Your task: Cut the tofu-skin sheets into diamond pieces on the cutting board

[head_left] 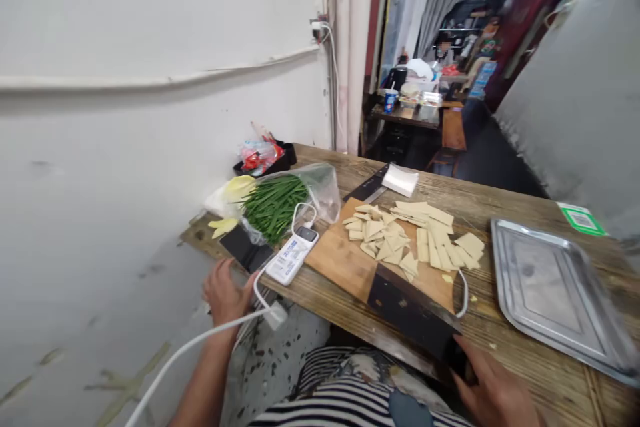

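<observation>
My right hand (490, 380) is closed around the handle of a black cleaver (410, 313), whose blade lies across the near edge of a wooden cutting board (335, 247). Pieces of flat, pale cut food, like tofu sheet (385, 237), are spread over the board, some in a loose heap, some in overlapping rows. At the table's left end, my left hand (227, 290) is by the near edge of a dark phone (245, 247), fingers and thumb apart. Whether it touches the phone I cannot tell. A white power strip (290, 259) with a small dark-screened device lies between phone and board.
Green chives (275, 203) lie in a clear plastic bag behind the phone. A second dark knife (370, 183) and white paper (400, 180) are beyond the board. On the right is a metal tray (555, 293). A white cable (190, 343) hangs across the left foreground. People sit far back.
</observation>
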The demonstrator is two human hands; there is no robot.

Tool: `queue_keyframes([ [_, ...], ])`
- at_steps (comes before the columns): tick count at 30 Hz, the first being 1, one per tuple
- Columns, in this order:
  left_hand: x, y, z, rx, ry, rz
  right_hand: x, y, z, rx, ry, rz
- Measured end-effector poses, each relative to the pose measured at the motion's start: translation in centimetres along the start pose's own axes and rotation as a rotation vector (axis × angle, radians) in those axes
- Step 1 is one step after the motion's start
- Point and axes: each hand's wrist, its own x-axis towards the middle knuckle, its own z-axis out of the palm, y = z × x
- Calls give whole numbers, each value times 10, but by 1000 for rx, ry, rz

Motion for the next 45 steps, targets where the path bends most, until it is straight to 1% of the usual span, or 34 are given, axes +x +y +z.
queue_keyframes([
  [6, 25, 4, -3, 101, -76, -73, -17, -2, -6, 3, 16, 49],
  [9, 26, 5, -14, 192, -66, -69, -23, -3, -11, -2, 36, 87],
  [11, 15, 9, -26, 275, -58, -28, -28, -1, -14, -4, 54, 123],
  [12, 5, 13, -32, 292, -71, 24, -32, 1, -15, -8, 61, 143],
  [13, -7, 20, -39, 264, -100, 101, -36, 4, -15, -14, 65, 167],
  [14, -20, 32, -45, 187, -151, 212, -41, 7, -15, -28, 68, 197],
  [15, -33, 47, -50, 87, -131, 347, -45, 11, -15, -50, 70, 233],
  [17, -55, 90, -57, -152, -56, 699, -51, 18, -16, -76, 82, 309],
  [18, -63, 116, -58, -276, -89, 845, -52, 21, -18, -71, 94, 357],
  [19, -68, 145, -59, -405, -152, 964, -52, 23, -21, -57, 111, 411],
  [20, -70, 174, -57, -503, -186, 1040, -52, 24, -24, -37, 126, 472],
  [21, -70, 203, -55, -578, -195, 1070, -51, 25, -28, -21, 138, 540],
  [22, -69, 231, -51, -623, -237, 1096, -49, 24, -33, -15, 149, 608],
  [23, -67, 257, -45, -629, -283, 1121, -48, 23, -38, -21, 156, 673],
  [25, -64, 303, -31, -578, -274, 1174, -49, 20, -46, -36, 165, 765],
  [27, -62, 338, -15, -434, -309, 1267, -54, 17, -50, -33, 172, 810],
  [28, -62, 352, -8, -366, -326, 1318, -57, 17, -51, -27, 172, 822],
  [30, -63, 373, 3, -249, -378, 1367, -65, 17, -51, -28, 184, 838],
  [33, -63, 389, 12, -161, -448, 1386, -74, 21, -50, -42, 197, 865],
  [36, -61, 394, 15, -134, -445, 1414, -78, 24, -49, -50, 202, 849],
  [41, -61, 400, 16, -94, -423, 1425, -72, 26, -46, -89, 247, 722],
  [43, -63, 404, 16, -99, -455, 1416, -70, 26, -44, -117, 262, 652],
  [45, -61, 407, 18, -123, -493, 1379, -69, 26, -42, -128, 269, 597],
])
